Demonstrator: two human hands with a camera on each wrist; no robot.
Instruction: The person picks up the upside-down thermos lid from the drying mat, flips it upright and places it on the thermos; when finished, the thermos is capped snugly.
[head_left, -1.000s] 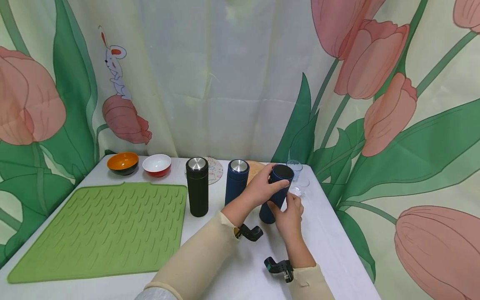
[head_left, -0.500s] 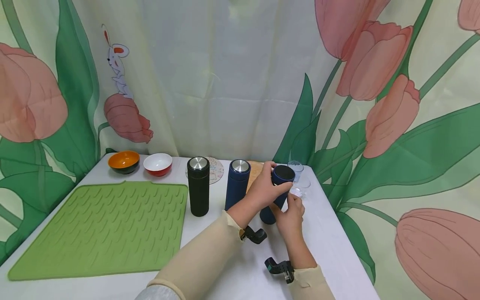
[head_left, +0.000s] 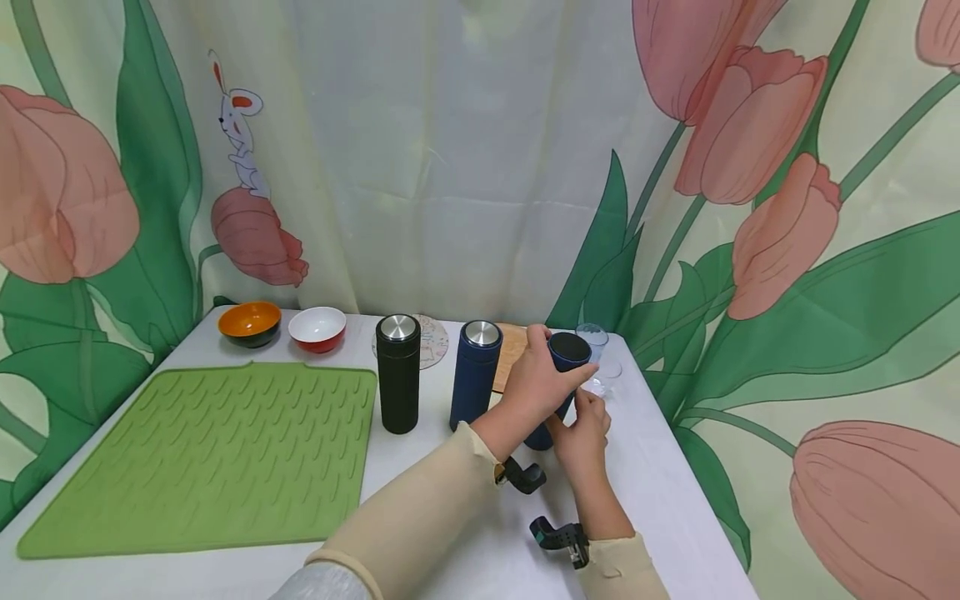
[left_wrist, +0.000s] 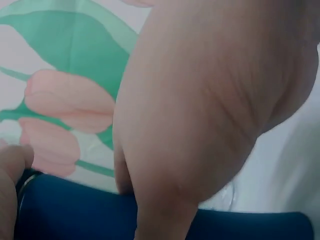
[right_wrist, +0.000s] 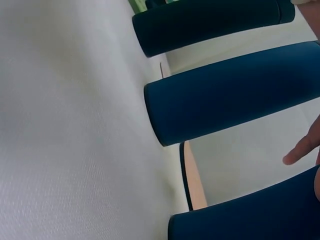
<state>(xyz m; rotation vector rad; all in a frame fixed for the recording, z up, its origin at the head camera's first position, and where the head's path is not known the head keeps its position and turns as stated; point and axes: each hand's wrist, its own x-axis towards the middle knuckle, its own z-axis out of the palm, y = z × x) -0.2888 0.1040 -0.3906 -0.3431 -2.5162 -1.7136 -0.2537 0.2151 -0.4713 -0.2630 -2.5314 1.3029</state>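
A blue thermos (head_left: 567,352) with a dark flat top stands on the table at the right, leaning slightly in the head view. My left hand (head_left: 534,382) grips it near the top from the left, thumb across its front. Lower down, my right hand (head_left: 583,437) holds its body, thumb on the near side and fingers on the right. Hands cover much of its middle. In the right wrist view, the lower end of the held thermos (right_wrist: 250,212) shows. Another blue thermos (head_left: 475,375) with a silver top stands just left, and a black thermos (head_left: 398,375) farther left.
A green ridged mat (head_left: 225,458) covers the table's left side. Behind it are an orange bowl (head_left: 250,322) and a red-and-white bowl (head_left: 318,332). A round patterned mat (head_left: 432,342), a wooden board (head_left: 511,354) and a clear glass (head_left: 594,337) lie or stand at the back.
My left hand has shifted slightly right around the top of the thermos. My right hand has stayed nearly still. The other thermoses and bowls have not moved.
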